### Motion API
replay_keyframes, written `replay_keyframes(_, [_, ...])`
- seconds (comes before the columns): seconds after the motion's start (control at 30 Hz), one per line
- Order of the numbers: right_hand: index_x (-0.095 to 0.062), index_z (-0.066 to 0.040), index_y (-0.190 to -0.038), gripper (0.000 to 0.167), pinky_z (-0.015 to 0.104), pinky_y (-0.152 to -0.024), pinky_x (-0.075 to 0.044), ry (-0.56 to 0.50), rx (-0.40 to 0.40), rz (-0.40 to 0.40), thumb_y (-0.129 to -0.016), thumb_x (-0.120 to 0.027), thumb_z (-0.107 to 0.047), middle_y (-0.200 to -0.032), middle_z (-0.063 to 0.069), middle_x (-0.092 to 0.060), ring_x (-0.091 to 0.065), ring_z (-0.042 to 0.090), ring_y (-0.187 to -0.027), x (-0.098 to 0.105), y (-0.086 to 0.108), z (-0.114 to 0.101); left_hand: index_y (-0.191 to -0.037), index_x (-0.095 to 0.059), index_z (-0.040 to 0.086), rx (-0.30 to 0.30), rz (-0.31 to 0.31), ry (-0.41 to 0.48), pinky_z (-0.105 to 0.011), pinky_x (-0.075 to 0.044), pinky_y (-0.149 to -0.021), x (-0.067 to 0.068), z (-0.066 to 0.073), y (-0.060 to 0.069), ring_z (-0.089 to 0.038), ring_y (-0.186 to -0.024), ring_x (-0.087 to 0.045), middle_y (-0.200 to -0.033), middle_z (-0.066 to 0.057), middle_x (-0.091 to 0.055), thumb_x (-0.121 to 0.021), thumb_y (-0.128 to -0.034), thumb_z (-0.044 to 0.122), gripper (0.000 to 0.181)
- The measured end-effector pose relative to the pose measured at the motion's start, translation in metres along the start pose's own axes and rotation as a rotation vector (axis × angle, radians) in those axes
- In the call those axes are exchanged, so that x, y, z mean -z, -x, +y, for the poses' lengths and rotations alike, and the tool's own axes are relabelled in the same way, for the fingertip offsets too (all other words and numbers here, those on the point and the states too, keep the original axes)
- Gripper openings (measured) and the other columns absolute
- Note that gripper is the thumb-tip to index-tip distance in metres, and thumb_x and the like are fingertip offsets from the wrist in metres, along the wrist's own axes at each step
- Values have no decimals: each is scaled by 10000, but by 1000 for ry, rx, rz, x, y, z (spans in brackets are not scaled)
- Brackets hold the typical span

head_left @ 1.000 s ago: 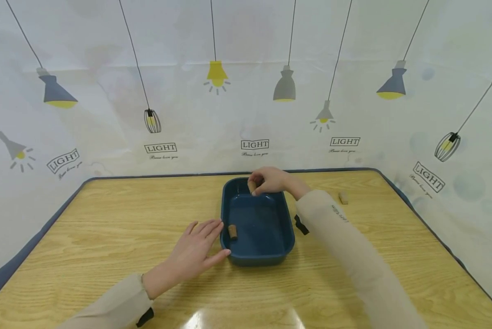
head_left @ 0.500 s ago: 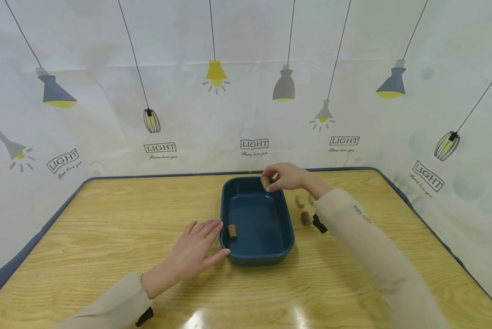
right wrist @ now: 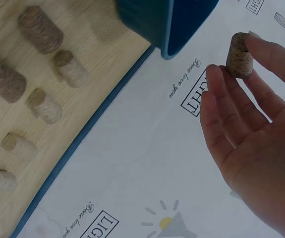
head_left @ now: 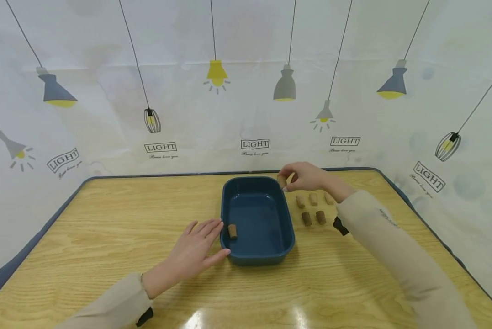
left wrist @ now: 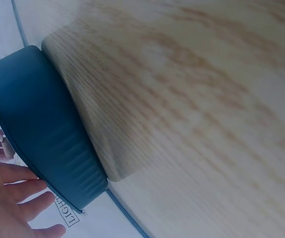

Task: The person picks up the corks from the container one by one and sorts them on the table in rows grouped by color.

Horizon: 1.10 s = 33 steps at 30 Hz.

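Observation:
Between thumb and fingertips, my right hand (head_left: 307,177) pinches a cork (right wrist: 240,57) at the far right corner of the blue tray (head_left: 256,258). In the right wrist view that cork is held up off the table. My left hand (head_left: 192,253) lies against the tray's left rim with its fingers extended; the left wrist view shows fingertips at the rim. One brown cork (head_left: 232,231) is inside the tray by its left wall. To the right of the tray, two darker corks (head_left: 320,217) stand in front of a row of several paler corks (right wrist: 44,105).
A wooden table (head_left: 139,219) with a dark blue edge lies beneath everything. Behind it rises a white backdrop (head_left: 180,114) printed with hanging lamps. The tray's walls stand up from the table between the two hands.
My right hand has moved right with the cork, from above the tray's far end to its far right corner. More table corks now show. The left hand has stayed in place.

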State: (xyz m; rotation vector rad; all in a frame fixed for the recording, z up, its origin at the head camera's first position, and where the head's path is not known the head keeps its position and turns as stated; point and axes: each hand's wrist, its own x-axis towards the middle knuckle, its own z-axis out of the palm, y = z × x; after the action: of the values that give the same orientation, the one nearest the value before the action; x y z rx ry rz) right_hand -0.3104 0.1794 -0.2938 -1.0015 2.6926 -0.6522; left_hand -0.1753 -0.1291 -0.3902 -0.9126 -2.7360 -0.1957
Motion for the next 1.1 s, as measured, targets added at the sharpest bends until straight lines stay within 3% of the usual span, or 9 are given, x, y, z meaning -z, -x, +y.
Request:
replay_keyframes(0.53, [-516,21,-1164,380,365,-753,-453,-16,-27,-28,-813,-609,-88,-1084,154,-535,-560,259,-881,-2,37,25,-1292,-451,26,-13,30,-1,-495,-260,-948,-2,0,1,-239,-1197,-364,-1313,-106,-417,-373,-877,556,677])
replay_keyframes(0.73, [-503,20,-1186,411,345,-714,-462,-55,-82,-34,-812,-620,-103,-1111,139,-530,-553,250,-900,-6,48,36,-1292,-452,25,-13,30,3,-495,-267,-945,-2,0,2,-241,-1195,-368,-1312,-108,-418,-386,-876,549,672])
replay_keyframes(1.1, [-506,50,-1171,394,355,-749,-456,-63,-47,-13,-809,-606,-71,-1084,157,-540,-553,265,-889,-10,68,56,-1288,-455,21,-10,34,7,-493,-280,-936,-2,0,1,-244,-1180,-386,-1310,-109,-419,-398,-875,544,669])
